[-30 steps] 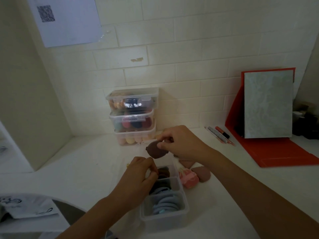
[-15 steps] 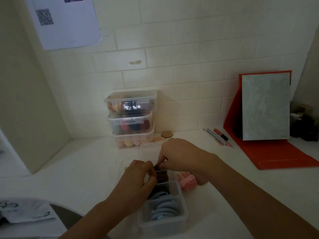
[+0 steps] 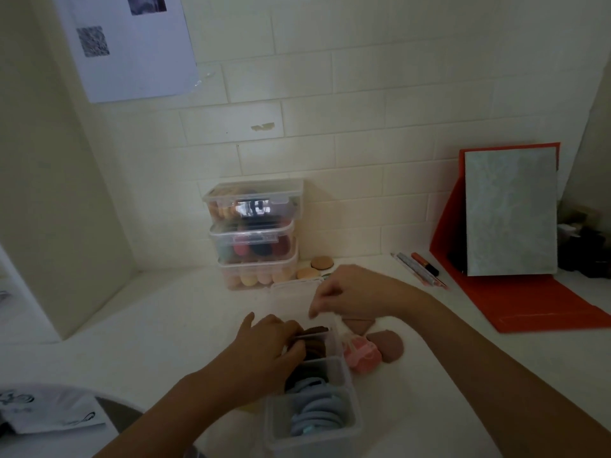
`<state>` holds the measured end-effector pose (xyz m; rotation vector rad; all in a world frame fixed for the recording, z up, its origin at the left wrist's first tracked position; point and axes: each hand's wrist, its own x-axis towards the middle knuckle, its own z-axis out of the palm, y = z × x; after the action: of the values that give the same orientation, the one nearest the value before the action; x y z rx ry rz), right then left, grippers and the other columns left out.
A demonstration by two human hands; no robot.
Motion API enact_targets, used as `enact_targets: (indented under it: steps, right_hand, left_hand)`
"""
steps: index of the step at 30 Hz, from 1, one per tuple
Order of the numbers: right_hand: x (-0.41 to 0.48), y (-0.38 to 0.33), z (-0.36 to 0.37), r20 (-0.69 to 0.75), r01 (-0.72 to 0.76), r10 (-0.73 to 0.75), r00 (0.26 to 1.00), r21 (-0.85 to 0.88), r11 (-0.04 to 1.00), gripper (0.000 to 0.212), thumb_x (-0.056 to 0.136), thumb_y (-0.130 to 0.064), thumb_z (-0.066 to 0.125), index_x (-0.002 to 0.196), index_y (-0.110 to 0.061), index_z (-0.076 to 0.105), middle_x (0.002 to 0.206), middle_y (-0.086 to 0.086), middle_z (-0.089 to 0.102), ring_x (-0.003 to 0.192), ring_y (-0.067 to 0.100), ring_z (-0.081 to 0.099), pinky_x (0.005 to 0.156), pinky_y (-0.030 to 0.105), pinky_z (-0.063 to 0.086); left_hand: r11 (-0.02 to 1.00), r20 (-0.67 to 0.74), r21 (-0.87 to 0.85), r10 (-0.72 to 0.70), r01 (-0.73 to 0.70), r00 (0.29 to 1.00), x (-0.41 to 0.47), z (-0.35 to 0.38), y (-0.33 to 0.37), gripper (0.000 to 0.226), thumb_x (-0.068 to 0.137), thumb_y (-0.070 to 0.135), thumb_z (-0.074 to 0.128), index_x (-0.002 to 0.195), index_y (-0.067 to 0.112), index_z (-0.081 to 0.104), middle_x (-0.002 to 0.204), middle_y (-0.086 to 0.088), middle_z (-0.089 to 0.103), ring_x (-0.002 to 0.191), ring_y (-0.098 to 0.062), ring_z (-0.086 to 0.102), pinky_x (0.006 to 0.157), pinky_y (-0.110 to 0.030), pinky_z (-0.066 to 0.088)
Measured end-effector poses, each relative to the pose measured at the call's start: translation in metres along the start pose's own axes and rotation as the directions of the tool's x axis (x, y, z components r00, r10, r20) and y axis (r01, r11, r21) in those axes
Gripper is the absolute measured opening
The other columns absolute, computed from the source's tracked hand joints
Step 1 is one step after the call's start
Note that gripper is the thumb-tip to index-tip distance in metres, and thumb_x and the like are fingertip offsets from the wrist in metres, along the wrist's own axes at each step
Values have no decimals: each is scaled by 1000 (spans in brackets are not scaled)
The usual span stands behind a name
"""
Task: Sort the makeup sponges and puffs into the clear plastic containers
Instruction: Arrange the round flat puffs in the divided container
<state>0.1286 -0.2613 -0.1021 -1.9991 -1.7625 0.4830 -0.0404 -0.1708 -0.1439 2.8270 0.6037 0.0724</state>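
Puffs (image 3: 314, 348) inside left hand (image 3: 268, 346) grip.

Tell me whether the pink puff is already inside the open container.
No, the pink puff lies on the counter right of the open container.

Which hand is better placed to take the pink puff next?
Right, most likely: the right hand seems empty and hovers near the pink puff, right of the open container; the left hand is busy among the brown puffs inside.
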Motion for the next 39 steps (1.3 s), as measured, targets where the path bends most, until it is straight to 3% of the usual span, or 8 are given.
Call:
enact_targets:
  steps: [4, 7, 11, 16, 22, 28, 35, 39]
  right_hand:
    - [2, 28, -22, -351, -132, 173, 920, 136, 982, 18, 90, -24, 59, 87, -18, 75, 56, -12, 56, 46, -1, 46, 45, 9, 32]
    - [7, 51, -25, -421, -249, 306, 854, 185, 951, 17, 91, -22, 57, 87, -19, 73, 66, -8, 61, 57, 3, 54, 49, 12, 37]
    - [23, 69, -19, -369, -332, 391, 844, 214, 919, 14, 91, -25, 60, 98, -19, 70, 92, -1, 68, 82, 10, 60, 61, 17, 41]
    - [61, 76, -4, -270, -341, 358, 894, 108, 934, 29, 94, -15, 53, 121, -15, 63, 128, 4, 60, 116, 18, 54, 89, 19, 36]
    - [100, 81, 21, -269, -208, 217, 938, 61, 976, 34, 97, -8, 43, 127, -10, 59, 132, 7, 58, 118, 20, 54, 90, 13, 35]
    - [122, 84, 40, -183, -218, 196, 963, -105, 970, 34, 100, -26, 37, 124, -15, 57, 129, 8, 55, 120, 28, 48, 101, 48, 37]
    - [125, 87, 45, -143, -249, 221, 965, -218, 944, 31, 96, -19, 42, 124, -12, 53, 136, 7, 38, 123, 27, 37, 97, 43, 31]
    - [116, 86, 34, -129, -251, 245, 961, -27, 968, 26, 88, -24, 55, 114, -18, 53, 123, 4, 50, 107, 22, 50, 94, 38, 43]
  left_hand:
    - [993, 4, 72, -93, 93, 996, 0, -10, -13, 23, 99, 35, 29, 98, 28, 51, 94, 8, 57, 94, -5, 44, 116, -46, 5]
    - [980, -48, 112, -162, 167, 986, 1, -13, -28, 25, 97, 34, 31, 93, 26, 53, 91, 6, 59, 92, -8, 49, 116, -49, 3]
    - [982, -110, 97, -150, 161, 983, 6, -14, -41, 28, 96, 35, 33, 98, 23, 59, 99, 5, 60, 95, -10, 50, 113, -43, 13]
    - [991, -142, -124, -75, 57, 987, 9, -9, -46, 44, 77, 44, 26, 104, 27, 55, 87, 3, 59, 82, -12, 51, 82, -31, 37]
    - [984, -163, -175, -6, -23, 987, 14, -2, -54, 42, 80, 41, 28, 110, 36, 57, 99, 13, 62, 90, -6, 50, 97, -39, 37]
    - [966, -127, -250, 31, -62, 991, 26, 3, -56, 42, 77, 50, 28, 103, 39, 59, 93, 11, 63, 91, -7, 53, 98, -43, 40]
    - [983, -46, -165, 67, -74, 997, 33, -3, -44, 50, 80, 43, 26, 123, 44, 51, 113, 15, 59, 97, -5, 43, 103, -39, 30]
    - [984, -35, -169, 59, -64, 998, 36, 1, -46, 48, 80, 44, 27, 118, 42, 55, 114, 14, 58, 99, -6, 44, 105, -40, 29]
